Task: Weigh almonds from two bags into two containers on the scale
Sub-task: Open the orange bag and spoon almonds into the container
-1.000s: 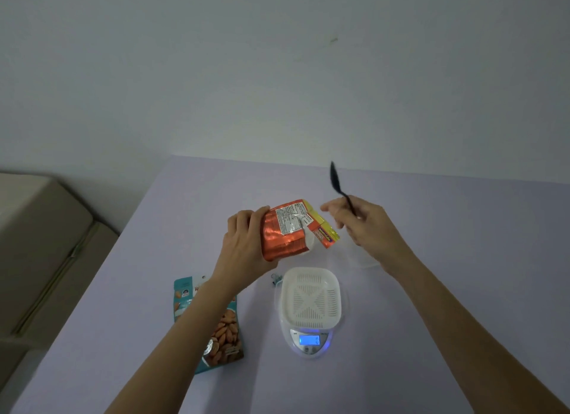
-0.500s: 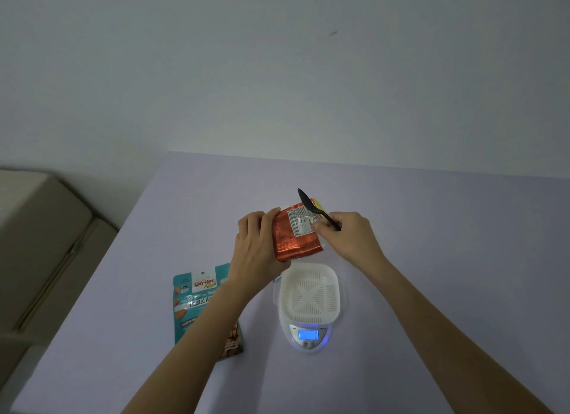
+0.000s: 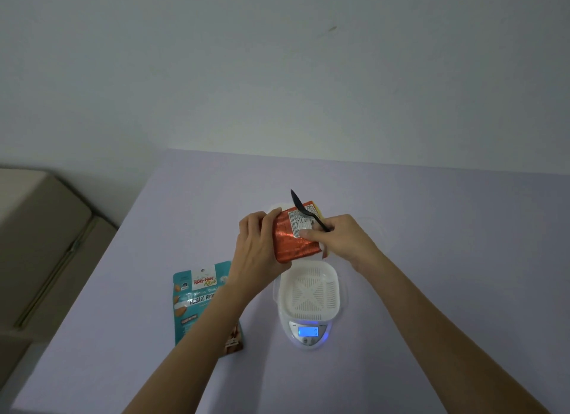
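Gripping orange bag (image 3: 293, 245) with left hand (image 3: 257, 250), fingers curled round its left edge, near white container (image 3: 310, 290) on scale (image 3: 308, 333). Pinching black spoon (image 3: 303, 211) in right hand (image 3: 340, 241), thumb pressed on bag's label.

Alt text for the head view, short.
The left hand and right hand hold an orange foil bag near a white slotted container on a scale; the right hand holds a black spoon. A teal almond bag lies left of it.

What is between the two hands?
The orange bag: the left hand grips it, and the right hand, holding a spoon, touches it. Head view.
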